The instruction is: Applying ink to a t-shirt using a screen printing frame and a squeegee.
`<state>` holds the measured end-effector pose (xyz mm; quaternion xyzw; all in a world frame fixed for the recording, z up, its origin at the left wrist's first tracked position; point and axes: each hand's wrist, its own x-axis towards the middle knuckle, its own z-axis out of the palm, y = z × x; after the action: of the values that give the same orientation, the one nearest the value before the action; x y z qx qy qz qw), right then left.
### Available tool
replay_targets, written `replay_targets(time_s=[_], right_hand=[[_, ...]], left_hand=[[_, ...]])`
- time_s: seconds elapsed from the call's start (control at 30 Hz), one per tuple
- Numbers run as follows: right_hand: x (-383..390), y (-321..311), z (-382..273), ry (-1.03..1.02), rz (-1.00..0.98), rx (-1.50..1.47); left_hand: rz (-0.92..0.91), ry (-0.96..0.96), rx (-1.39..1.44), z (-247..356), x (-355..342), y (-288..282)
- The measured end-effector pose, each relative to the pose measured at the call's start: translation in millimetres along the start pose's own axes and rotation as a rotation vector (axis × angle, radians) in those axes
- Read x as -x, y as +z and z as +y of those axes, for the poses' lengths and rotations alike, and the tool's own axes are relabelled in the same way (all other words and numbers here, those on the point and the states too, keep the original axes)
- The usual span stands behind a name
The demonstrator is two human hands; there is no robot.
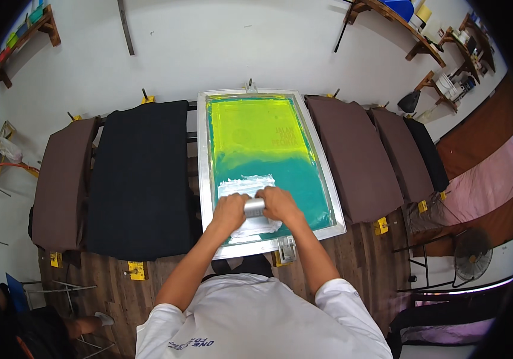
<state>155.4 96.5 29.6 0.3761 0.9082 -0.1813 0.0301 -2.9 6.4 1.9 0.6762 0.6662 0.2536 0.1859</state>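
Both my hands grip a silver metal squeegee (254, 206) on the lower half of a printing screen (262, 164). My left hand (232, 212) is closed on the squeegee's left end and my right hand (276, 202) on its right end. The screen has an aluminium frame (329, 179), a teal lower part and a yellow-green upper part with a faint design. White ink (238, 183) lies around the squeegee. A metal clamp (286, 249) sits at the frame's near edge.
Boards covered in brown fabric (352, 158) and black fabric (137, 179) flank the screen. Wooden shelves (424, 48) hold supplies on the walls. A fan (472, 254) stands at right; draped cloth (484, 185) hangs behind. Another person's leg (89, 326) shows at lower left.
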Motion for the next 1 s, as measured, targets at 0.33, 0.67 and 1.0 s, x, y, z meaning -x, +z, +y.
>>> replay_targets(time_s=[0.33, 0.67, 1.0], right_hand=[[96, 38, -26, -0.036, 0.109, -0.049], [-55, 0, 17, -0.062, -0.088, -0.024], [-25, 16, 10, -0.101, 0.020, -0.043]], left_hand=[[0.218, 0.109, -0.078, 32, 88, 36], [-0.088, -0.135, 0.018, -22, -39, -9], [-0.024, -0.076, 0.011, -14, -9, 7]])
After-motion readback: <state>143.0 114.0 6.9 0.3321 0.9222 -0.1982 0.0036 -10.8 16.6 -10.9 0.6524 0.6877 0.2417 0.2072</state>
